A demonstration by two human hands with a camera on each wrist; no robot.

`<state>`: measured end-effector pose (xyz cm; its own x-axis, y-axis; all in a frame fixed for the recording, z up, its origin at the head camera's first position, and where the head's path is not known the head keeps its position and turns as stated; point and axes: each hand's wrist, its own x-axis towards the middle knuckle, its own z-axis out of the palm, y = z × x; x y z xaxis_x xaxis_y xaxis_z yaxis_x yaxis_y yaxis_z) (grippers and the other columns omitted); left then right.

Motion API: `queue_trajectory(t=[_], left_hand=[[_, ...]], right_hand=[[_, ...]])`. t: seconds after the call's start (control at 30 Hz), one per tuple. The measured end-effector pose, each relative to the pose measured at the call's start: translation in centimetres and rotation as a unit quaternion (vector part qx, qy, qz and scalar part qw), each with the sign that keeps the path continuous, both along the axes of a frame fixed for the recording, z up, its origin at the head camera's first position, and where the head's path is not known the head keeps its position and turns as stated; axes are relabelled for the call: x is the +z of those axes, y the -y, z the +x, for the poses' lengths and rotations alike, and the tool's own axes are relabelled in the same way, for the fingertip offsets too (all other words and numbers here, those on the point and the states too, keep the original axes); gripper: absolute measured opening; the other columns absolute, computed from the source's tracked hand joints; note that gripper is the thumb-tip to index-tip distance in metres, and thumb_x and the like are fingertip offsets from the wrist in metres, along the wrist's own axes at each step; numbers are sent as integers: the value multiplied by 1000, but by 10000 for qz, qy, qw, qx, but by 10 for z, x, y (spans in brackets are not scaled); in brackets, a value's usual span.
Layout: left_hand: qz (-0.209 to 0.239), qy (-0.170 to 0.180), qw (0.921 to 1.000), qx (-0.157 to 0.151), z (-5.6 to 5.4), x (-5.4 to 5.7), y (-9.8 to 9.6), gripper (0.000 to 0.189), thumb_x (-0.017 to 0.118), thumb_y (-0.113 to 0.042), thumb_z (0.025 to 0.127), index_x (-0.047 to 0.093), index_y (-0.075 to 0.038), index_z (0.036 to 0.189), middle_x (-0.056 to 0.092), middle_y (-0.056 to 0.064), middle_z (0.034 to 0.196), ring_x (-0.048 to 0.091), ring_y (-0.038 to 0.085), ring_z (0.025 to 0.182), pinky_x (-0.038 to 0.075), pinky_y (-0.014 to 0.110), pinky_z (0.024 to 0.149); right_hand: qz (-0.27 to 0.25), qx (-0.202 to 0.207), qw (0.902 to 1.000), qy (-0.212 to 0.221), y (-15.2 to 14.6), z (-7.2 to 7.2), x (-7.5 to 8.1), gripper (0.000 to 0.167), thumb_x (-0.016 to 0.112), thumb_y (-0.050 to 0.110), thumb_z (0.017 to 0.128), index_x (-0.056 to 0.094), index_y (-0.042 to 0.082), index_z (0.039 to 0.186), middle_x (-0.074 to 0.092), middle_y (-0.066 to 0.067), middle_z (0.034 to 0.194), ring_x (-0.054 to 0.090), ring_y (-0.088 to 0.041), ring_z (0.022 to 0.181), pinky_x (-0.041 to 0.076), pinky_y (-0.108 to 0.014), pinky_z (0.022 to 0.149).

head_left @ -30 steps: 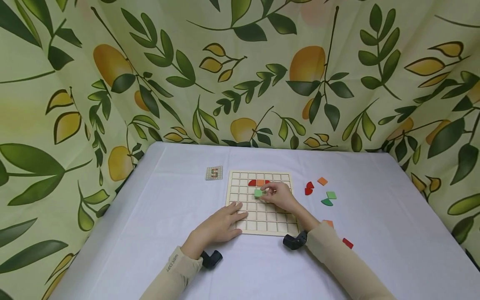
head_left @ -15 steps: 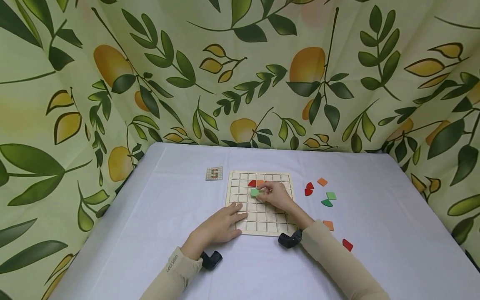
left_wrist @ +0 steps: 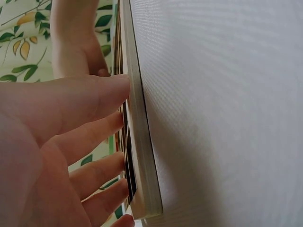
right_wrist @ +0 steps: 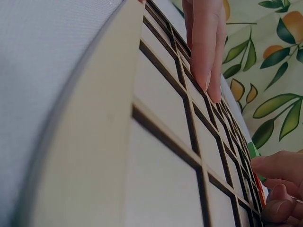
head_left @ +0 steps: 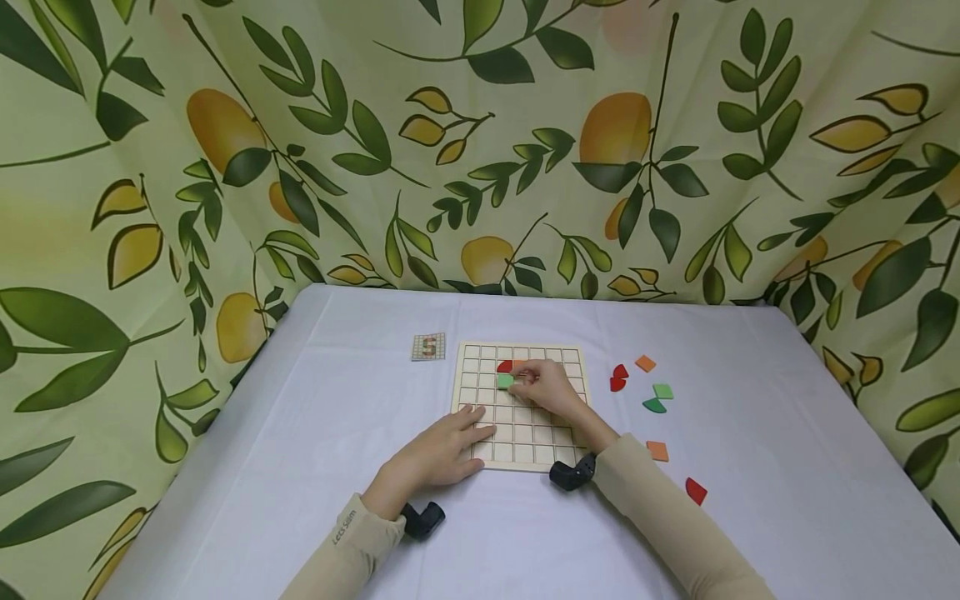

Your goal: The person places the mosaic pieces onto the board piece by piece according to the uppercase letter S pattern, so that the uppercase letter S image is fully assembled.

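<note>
A wooden grid board (head_left: 525, 454) lies on the table. My left hand (head_left: 442, 446) rests flat on its near left corner, fingers spread; in the left wrist view the thumb meets the board's edge (left_wrist: 144, 165). With thumb and fingers my right hand (head_left: 546, 389) pinches a light green square tile (head_left: 505, 381). That tile (right_wrist: 253, 150) looks tilted against the grid in the right wrist view. Just beyond it, a red quarter-round tile (head_left: 504, 366) and a partly covered orange square tile (head_left: 519, 364) sit in the board. The cells under my right hand are hidden.
A small card (head_left: 428, 347) with a grid pattern lies left of the board. To the right are loose red tiles (head_left: 618, 377), orange squares (head_left: 646, 363), a green square (head_left: 663, 391), a dark green quarter-round tile (head_left: 654, 406) and another red tile (head_left: 695, 491).
My right hand has moved left and slightly away from me with the green tile, to just below the red tile. My left hand has stayed in place.
</note>
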<state>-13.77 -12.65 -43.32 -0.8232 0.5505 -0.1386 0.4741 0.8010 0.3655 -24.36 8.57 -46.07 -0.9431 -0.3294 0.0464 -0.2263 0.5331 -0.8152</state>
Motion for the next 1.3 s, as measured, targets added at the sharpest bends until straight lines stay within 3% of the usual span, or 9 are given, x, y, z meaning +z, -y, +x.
queue_trajectory(t=[0.6,1.3], left_hand=[[-57,-194,9997,-140,-1,-3,1,50,60,-28,93,52,-14,140,39,13,155,31,34,147,33,48,120],[-38,-138,9998,-166,-1,-1,1,51,60,-27,93,50,-14,141,39,14,155,31,34,147,33,48,120]], right_hand=[[150,-442,9986,251,6,-3,0,24,76,11,80,72,1,102,49,4,62,41,-8,56,32,-17,50],[183,-512,9979,354,7,-2,1,26,76,12,81,72,2,104,48,3,61,41,-9,57,34,-19,52]])
